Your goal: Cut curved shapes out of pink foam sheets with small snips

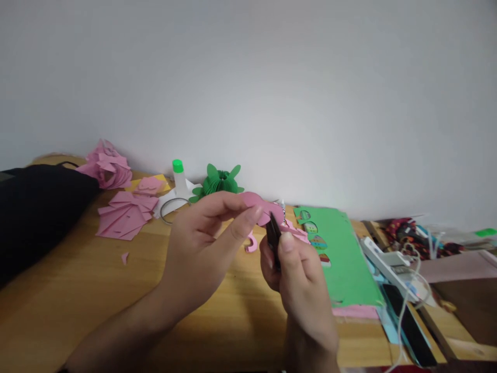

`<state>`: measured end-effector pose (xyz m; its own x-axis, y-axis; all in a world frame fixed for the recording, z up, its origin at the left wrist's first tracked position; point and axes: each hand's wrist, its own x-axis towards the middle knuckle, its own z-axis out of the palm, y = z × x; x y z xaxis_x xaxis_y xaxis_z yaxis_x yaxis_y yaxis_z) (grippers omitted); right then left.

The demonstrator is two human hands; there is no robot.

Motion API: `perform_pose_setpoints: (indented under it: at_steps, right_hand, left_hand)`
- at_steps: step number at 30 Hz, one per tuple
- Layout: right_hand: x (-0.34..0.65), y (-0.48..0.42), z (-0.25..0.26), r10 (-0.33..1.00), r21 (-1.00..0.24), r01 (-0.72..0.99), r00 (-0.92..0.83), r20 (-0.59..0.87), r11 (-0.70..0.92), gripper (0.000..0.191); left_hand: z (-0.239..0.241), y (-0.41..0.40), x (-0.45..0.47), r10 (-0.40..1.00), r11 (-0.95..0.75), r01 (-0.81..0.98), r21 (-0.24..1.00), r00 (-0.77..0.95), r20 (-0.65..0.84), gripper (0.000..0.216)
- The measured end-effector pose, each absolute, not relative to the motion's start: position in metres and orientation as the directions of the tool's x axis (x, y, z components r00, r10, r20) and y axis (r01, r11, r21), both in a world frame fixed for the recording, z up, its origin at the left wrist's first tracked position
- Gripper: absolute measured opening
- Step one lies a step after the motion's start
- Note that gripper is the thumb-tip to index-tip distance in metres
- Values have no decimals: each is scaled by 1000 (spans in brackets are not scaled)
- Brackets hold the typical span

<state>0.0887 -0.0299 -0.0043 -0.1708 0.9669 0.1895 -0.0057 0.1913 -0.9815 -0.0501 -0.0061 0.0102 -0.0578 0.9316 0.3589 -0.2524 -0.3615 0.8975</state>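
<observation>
My left hand (205, 243) is closed, pinching a small piece of pink paper (254, 201) with rounded edges between thumb and fingertips. In my right hand (301, 274) is a small pair of dark scissors (274, 233), gripped with the thumb on top and its tip pointing up. The tip of the scissors meets the right part of the pink paper; whether the blades are apart cannot be made out. Beneath the hands, a curled pink paper strip (251, 242) lies on the wooden table (217, 311).
At the back stand a glue stick (178, 176) with a green cap and a green paper figure (222, 182). Pink paper pieces (126, 215) and a black bag (39, 212) are left. Rightward lie green sheets (345, 259), a power strip (388, 267) and a phone (409, 326).
</observation>
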Motion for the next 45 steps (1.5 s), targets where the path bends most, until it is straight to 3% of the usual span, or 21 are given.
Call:
perform_pose_setpoints:
  at_steps: [16, 32, 45]
  right_hand:
    - [89, -31, -3, 971, -979, 93, -174, 162, 180, 50]
    - [93, -33, -4, 963, -976, 135, -230, 139, 173, 47]
    - [90, -31, -8, 976, -992, 40, -188, 113, 123, 46]
  left_hand:
    - [15, -6, -53, 888, -455, -86, 886, -111, 445, 16]
    - [19, -5, -56, 878, -473, -40, 880, -109, 467, 19]
    - [16, -5, -56, 889, -456, -44, 889, -55, 454, 12]
